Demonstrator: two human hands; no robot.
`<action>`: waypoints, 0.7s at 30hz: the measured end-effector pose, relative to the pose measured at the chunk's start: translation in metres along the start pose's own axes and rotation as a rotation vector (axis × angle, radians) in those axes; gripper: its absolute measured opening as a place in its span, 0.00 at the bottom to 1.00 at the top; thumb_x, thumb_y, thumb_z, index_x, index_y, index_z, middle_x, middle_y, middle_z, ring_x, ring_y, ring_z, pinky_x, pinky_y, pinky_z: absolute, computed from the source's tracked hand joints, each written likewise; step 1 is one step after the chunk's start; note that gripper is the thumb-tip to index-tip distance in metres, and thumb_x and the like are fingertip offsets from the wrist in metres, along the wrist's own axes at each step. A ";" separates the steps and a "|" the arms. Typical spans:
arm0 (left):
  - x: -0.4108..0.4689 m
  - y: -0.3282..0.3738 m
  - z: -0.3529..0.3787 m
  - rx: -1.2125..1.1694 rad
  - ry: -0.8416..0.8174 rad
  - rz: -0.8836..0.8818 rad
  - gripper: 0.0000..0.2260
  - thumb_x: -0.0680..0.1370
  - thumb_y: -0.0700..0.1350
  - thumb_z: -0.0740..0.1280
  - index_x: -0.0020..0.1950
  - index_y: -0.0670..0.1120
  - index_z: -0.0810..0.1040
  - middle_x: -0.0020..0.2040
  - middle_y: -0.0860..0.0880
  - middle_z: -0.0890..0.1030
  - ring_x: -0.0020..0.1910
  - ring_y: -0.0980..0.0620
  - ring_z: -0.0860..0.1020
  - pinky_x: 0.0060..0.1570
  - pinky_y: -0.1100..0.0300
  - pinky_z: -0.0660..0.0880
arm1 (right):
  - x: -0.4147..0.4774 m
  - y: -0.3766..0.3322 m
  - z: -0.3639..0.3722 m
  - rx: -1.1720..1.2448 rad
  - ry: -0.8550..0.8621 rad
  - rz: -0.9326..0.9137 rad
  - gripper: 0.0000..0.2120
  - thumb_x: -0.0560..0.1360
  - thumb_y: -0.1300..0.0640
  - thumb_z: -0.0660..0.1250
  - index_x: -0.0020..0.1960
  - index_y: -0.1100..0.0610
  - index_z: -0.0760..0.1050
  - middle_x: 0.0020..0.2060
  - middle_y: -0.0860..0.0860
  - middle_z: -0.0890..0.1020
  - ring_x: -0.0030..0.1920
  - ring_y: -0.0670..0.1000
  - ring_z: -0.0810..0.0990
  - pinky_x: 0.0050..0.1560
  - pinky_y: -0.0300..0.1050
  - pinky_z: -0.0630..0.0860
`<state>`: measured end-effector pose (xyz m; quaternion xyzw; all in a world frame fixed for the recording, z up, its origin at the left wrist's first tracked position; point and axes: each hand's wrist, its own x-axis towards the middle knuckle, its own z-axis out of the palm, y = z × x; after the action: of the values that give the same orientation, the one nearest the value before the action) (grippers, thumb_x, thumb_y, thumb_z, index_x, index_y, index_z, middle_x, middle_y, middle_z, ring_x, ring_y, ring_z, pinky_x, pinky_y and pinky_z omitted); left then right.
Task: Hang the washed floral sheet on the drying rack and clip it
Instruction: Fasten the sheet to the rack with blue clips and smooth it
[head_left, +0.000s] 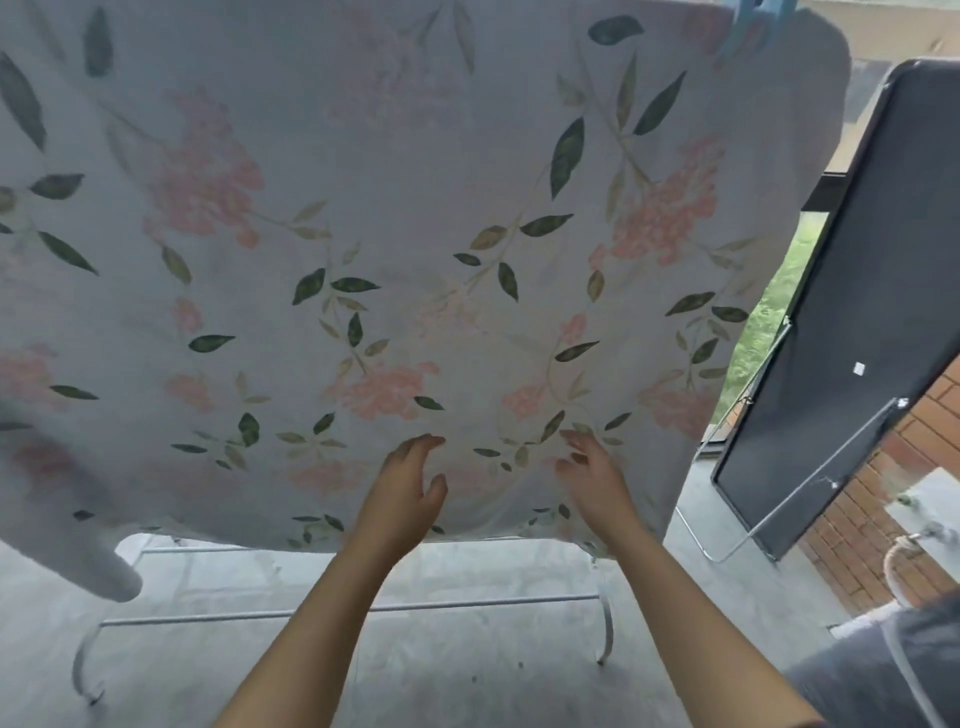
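Floral sheet (415, 234) blocks front; gap beneath, rack legs (605, 618).

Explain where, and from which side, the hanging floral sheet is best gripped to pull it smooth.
Probably the free bottom hem of the pale floral fabric sheet, pinched from below: it hangs loose there, while the blue plastic clip pins the top.

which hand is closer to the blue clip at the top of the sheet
Right. The right hand is far below and to the left of the blue clip; the left hand is level with it but further left.
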<state>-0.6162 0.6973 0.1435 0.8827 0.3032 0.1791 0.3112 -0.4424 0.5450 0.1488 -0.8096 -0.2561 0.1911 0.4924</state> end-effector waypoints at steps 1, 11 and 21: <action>0.019 0.007 0.006 0.044 -0.017 0.037 0.21 0.79 0.45 0.62 0.72 0.49 0.66 0.72 0.50 0.66 0.71 0.50 0.63 0.68 0.56 0.62 | 0.018 0.007 -0.010 -0.095 -0.012 -0.001 0.20 0.78 0.60 0.62 0.69 0.55 0.67 0.67 0.52 0.71 0.66 0.51 0.70 0.63 0.46 0.69; 0.265 0.134 0.113 0.410 0.393 0.393 0.29 0.74 0.42 0.60 0.75 0.47 0.61 0.78 0.43 0.52 0.77 0.42 0.48 0.72 0.40 0.54 | 0.250 0.049 -0.145 -0.939 0.530 -0.360 0.36 0.69 0.60 0.60 0.76 0.52 0.56 0.76 0.58 0.53 0.76 0.62 0.51 0.70 0.64 0.57; 0.294 0.026 0.336 0.735 -0.871 -0.105 0.24 0.79 0.53 0.59 0.73 0.45 0.62 0.70 0.45 0.69 0.67 0.45 0.70 0.64 0.50 0.69 | 0.267 0.292 -0.160 -1.138 -0.200 0.233 0.14 0.74 0.56 0.55 0.54 0.53 0.76 0.55 0.52 0.80 0.56 0.57 0.78 0.51 0.46 0.71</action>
<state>-0.2148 0.7233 -0.0515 0.9090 0.2328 -0.3342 0.0883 -0.0737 0.4820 -0.0574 -0.9473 -0.2730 0.1520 -0.0701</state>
